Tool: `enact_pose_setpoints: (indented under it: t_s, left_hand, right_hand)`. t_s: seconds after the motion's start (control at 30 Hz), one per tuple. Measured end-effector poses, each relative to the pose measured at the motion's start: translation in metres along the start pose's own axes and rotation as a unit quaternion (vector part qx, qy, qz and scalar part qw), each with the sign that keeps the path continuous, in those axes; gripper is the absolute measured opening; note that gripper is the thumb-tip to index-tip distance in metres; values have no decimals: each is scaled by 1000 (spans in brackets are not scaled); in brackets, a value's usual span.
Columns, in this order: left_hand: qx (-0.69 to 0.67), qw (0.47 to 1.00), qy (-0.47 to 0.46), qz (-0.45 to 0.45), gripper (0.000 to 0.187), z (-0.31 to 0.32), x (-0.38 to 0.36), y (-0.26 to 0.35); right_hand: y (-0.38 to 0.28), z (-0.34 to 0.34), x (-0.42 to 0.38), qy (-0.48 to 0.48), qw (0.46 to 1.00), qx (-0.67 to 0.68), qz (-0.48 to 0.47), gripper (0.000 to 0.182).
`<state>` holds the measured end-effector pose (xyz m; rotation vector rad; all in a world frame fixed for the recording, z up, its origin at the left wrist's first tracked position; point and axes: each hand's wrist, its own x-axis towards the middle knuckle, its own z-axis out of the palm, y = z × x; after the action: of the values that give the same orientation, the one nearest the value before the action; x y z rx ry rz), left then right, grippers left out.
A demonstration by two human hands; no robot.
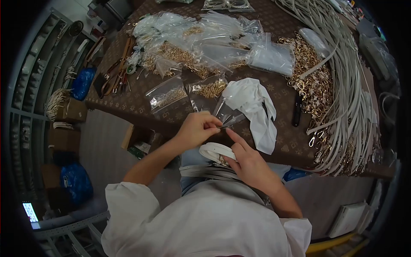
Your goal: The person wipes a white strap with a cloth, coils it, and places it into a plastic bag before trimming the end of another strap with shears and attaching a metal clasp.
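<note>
My left hand (198, 129) is closed in a pinch on the near edge of a clear plastic bag (232, 116) at the table's front edge. A coiled white strap (212, 148) with a bit of gold metal on it is held in my right hand (250, 165), low over my lap. The index finger of that hand reaches up to the bag's edge, close to my left fingertips. Just beyond the bag lies a crumpled white cloth (252, 100). Two small clear bags of gold hardware, one with pale gold pieces (169, 97) and one with darker gold clasps (209, 89), lie beyond my left hand.
A large heap of clear bags (171, 28) and loose gold hardware (182, 55) covers the table's back. Long pale straps (342, 81) with gold clasps run down the right side. A black-handled tool (296, 112) lies beside them. Shelves (32, 81) and boxes (64, 139) stand at left.
</note>
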<state>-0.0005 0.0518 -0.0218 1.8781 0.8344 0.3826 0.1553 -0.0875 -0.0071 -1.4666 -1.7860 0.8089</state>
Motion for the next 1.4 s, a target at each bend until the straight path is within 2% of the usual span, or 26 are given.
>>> enact_pose_setpoints:
  t_s: [0.07, 0.13, 0.37, 0.57, 0.63, 0.67, 0.7, 0.73, 0.8, 0.83, 0.87, 0.9, 0.93, 0.97, 1.0, 1.07, 1.13, 1.17, 1.23, 1.3, 1.37, 1.4]
  left_hand:
    - [18, 1000, -4, -7, 13, 5, -4, -2]
    - [-90, 995, 18, -40, 10, 7, -5, -10]
    - [-54, 997, 5, -47, 6, 6, 0, -5]
    - [-129, 986, -3, -110, 8, 2, 4, -6]
    - [-29, 995, 91, -28, 6, 2, 2, 1]
    - [-27, 995, 89, -28, 6, 0, 3, 5]
    - [74, 974, 195, 87, 5, -4, 3, 11]
    - [172, 919, 294, 199, 4, -6, 4, 17]
    - [208, 910, 285, 215, 7, -3, -1, 22]
    - [227, 915, 229, 244, 9, -2, -2, 21]
    - [244, 915, 171, 271, 10, 0, -4, 21]
    - [218, 930, 151, 253, 12, 3, -7, 21]
    - [216, 931, 149, 253, 12, 5, -9, 19]
    - [213, 937, 144, 236, 12, 7, -12, 16]
    - [210, 943, 137, 220, 12, 9, -14, 14]
    - [183, 952, 134, 206, 11, 16, -18, 15]
    - [160, 959, 122, 200, 11, 22, -21, 19]
    - [154, 962, 103, 200, 11, 25, -23, 21]
    - [150, 964, 76, 208, 11, 27, -27, 25]
    - [188, 959, 35, 210, 10, 26, -29, 29]
    - [164, 966, 22, 198, 9, 23, -28, 34]
    - [137, 974, 15, 179, 9, 23, -28, 36]
  right_hand:
    - [3, 3, 6, -5, 1000, 5, 1, 21]
    - [7, 6, 8, -16, 1000, 7, -5, 21]
    - [16, 23, 2, -21, 998, -60, -21, 21]
    - [22, 36, -4, -10, 992, -128, -11, 15]
    - [21, 37, -4, -1, 989, -146, -19, 13]
    - [19, 37, -4, -7, 986, -167, -16, 13]
    - [18, 36, -4, -13, 982, -188, -13, 13]
    - [17, 35, -4, -11, 982, -187, -11, 13]
    - [16, 31, -4, 0, 991, -124, -39, 12]
    - [15, 30, -5, 2, 991, -126, -39, 12]
    - [14, 28, -7, 60, 998, -6, -4, 12]
    - [13, 26, -9, 116, 986, 113, 32, 14]
    - [10, 20, -11, 116, 986, 113, 34, 14]
    - [4, 12, -14, 101, 953, 242, 152, 16]
    - [1, 7, -17, 85, 889, 364, 265, 19]
    - [7, 10, -17, 116, 881, 374, 264, 24]
    - [11, 9, -12, 81, 846, 401, 341, 27]
    - [10, 7, -9, 94, 843, 405, 340, 27]
    - [9, 4, -2, 74, 794, 496, 344, 28]
    - [10, 0, 1, 94, 786, 507, 340, 26]
    - [10, 4, 4, 106, 780, 517, 336, 25]
    - [9, 12, 4, 103, 817, 470, 317, 26]
